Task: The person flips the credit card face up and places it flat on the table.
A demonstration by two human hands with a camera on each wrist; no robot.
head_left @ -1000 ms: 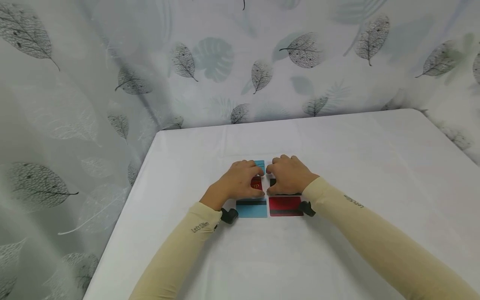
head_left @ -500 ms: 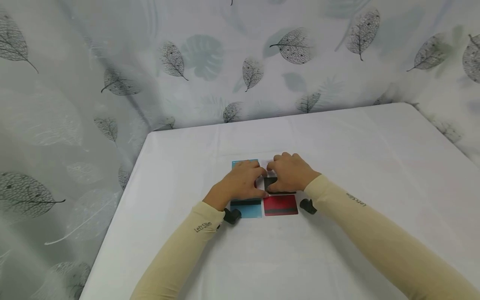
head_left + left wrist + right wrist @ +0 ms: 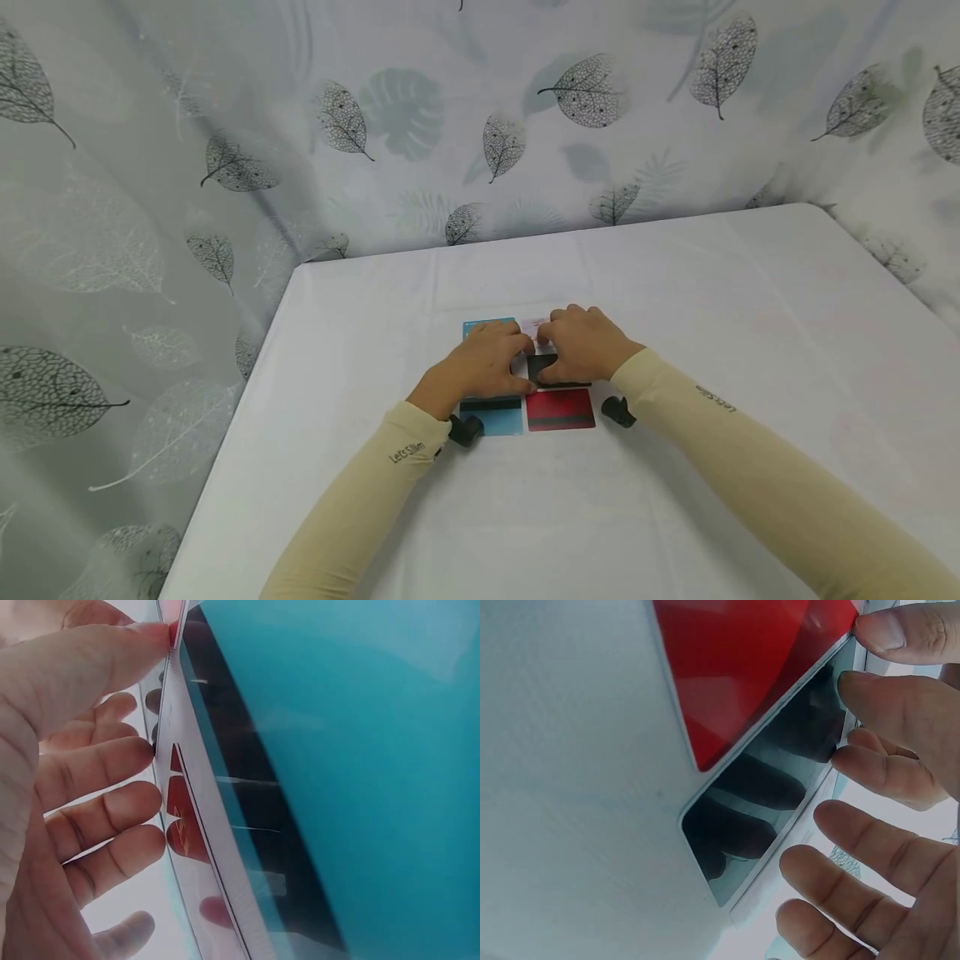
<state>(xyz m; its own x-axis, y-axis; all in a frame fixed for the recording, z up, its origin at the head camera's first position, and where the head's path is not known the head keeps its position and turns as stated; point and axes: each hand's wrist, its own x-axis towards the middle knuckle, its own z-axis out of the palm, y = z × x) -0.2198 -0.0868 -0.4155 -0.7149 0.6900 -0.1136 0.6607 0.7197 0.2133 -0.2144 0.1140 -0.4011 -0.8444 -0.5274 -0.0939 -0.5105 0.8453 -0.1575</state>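
Several cards lie in two columns on the white table. My left hand (image 3: 487, 362) covers most of the left middle card; the left wrist view shows red patches (image 3: 187, 836) there, with fingertips along its edge. In front lies a light-blue card (image 3: 495, 421) with a black stripe. My right hand (image 3: 585, 343) rests over a black card (image 3: 542, 365), fingers bent, tips at its edges. Below is a red card (image 3: 561, 408), its corner close to a right fingertip in the right wrist view. Behind the hands, a blue card (image 3: 480, 325) and a pale card (image 3: 533, 327) are partly hidden.
The white-covered table (image 3: 735, 333) extends around the cards. A leaf-patterned curtain (image 3: 405, 167) hangs behind it and at the left. Black wrist devices (image 3: 467, 431) sit at both sleeve cuffs, low over the table.
My left hand has shifted right relative to the cards and now hides the red card seen between its thumb and fingers earlier. My right hand shows little movement. The head view has turned slightly.
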